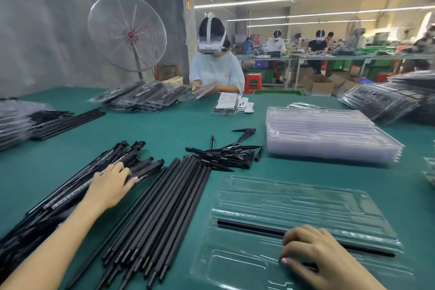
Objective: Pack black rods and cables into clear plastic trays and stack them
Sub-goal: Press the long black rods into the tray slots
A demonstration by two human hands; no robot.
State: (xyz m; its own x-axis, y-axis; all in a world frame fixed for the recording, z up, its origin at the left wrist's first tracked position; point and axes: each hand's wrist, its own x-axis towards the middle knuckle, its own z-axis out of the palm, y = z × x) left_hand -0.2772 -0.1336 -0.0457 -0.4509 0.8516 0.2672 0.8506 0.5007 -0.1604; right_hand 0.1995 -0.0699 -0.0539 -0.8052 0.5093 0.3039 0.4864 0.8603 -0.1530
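Note:
An open clear plastic tray (294, 198) lies on the green table in front of me. One black rod (249, 227) sits in a long slot of it. My right hand (322, 256) presses on that rod and the tray, fingers bent, thumb on the tray floor. My left hand (110, 187) reaches left and rests on a pile of black cabled rods (70, 198), fingers curling over one. A fan of plain black rods (160, 214) lies between the hands. A heap of short black spikes (223, 155) sits beyond it.
A stack of empty clear trays (329, 134) stands right of centre. Packed trays (141, 97) lie at the far left, the far middle and the far right (386, 101). A person (216, 63) works across the table. A pedestal fan (127, 33) stands behind.

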